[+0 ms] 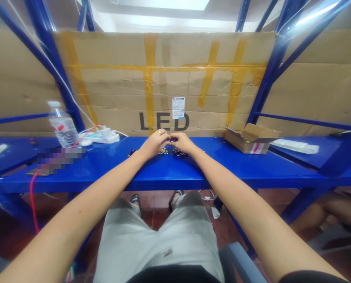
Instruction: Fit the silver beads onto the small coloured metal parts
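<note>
Blue small part (172, 139) sits pinched between the closed fingertips of left hand (154, 143) at nine o'clock and right hand (181, 142) at three o'clock, both equally near, just above the dark loose pieces (175, 152) on the blue shelf (169, 173).

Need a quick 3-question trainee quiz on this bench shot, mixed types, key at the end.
1. True or false: the left hand and right hand meet above the small dark parts on the blue bench.
2. The open cardboard box lies to which side of the hands? A) left B) right
3. Fill in: the backing cardboard reads ___.

Key: 1 true; 2 B; 3 LED.
</note>
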Demonstrator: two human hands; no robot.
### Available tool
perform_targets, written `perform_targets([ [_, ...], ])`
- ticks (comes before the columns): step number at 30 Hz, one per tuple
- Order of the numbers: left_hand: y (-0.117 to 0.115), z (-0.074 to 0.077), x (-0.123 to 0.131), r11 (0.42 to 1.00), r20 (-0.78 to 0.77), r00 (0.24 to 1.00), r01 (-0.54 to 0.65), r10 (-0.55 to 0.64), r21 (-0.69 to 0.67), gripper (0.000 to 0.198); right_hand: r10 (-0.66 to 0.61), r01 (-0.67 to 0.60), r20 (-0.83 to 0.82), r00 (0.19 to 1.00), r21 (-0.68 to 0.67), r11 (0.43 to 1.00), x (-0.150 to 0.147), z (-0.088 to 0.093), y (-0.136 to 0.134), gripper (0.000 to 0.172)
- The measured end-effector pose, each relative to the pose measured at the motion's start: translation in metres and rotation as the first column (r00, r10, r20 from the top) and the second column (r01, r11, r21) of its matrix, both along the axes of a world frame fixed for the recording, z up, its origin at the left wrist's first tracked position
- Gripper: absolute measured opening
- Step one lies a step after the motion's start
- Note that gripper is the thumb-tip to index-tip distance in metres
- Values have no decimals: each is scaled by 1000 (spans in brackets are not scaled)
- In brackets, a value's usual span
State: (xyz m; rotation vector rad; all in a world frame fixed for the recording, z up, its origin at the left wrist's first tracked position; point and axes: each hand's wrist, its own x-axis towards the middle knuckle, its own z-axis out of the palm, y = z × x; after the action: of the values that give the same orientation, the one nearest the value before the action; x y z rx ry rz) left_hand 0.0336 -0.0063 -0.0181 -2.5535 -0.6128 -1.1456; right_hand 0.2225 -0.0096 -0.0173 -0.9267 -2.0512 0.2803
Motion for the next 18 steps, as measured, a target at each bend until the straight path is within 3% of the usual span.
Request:
perform_targets([
  [9, 3, 1, -4, 999, 29, 999, -16, 17, -28, 6, 6, -6, -1, 1000, 8, 1000, 1, -1, 1, 12],
  [15, 12, 0, -19, 979, 35, 984, -172, 177, -107, 11, -16, 16, -27, 1000, -7, 1000, 6, -7, 14, 24],
  [18, 7, 1, -19, 984, 49, 986, -156, 160, -84, 18, -29, 29, -37, 999, -8, 1000, 7, -8, 17, 24],
])
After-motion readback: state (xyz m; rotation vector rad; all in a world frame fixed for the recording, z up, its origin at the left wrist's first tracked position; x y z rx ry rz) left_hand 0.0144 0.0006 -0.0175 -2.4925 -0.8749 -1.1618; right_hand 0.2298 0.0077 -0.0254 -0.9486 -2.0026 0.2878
